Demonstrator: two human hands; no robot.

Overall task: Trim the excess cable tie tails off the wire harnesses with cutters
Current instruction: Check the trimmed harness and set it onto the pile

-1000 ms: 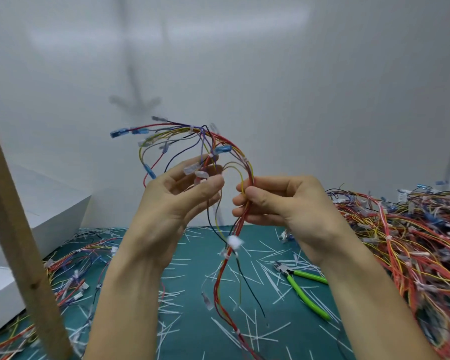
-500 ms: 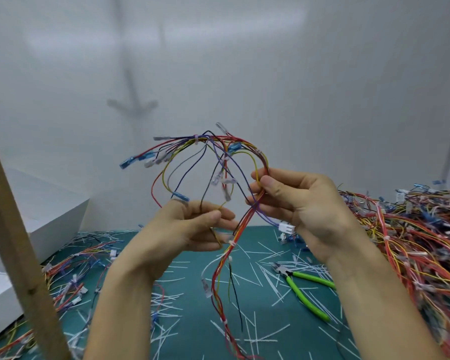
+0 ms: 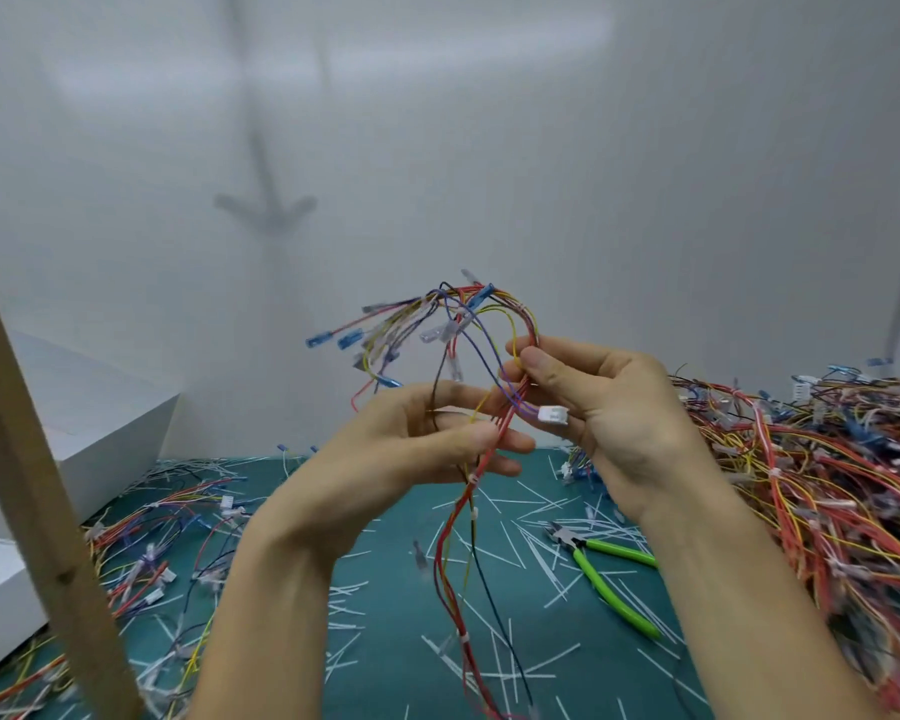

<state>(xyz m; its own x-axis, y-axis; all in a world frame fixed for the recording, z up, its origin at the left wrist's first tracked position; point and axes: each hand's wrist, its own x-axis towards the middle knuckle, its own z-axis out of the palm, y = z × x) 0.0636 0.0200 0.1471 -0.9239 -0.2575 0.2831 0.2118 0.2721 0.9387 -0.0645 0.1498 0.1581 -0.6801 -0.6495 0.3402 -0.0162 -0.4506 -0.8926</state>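
A multicoloured wire harness (image 3: 450,543) hangs in the air between my two hands, its upper end looped and fanning out into blue and clear terminals. My left hand (image 3: 417,439) pinches the red wire bundle between thumb and fingers. My right hand (image 3: 598,407) grips the bundle a little higher, beside a white connector (image 3: 553,414). White cable ties sit along the hanging bundle. The green-handled cutters (image 3: 601,569) lie on the teal mat (image 3: 401,662), below my right wrist, with no hand on them.
A large heap of harnesses (image 3: 827,491) fills the right side. A smaller pile of harnesses (image 3: 162,532) lies at the left. Cut white tie tails litter the mat. A wooden post (image 3: 37,491) crosses the left foreground, and white boxes (image 3: 94,423) stand behind it.
My left hand has dropped from the upper loop down to the red bundle and now pinches it. My right hand has kept its grip. The view has shifted slightly.
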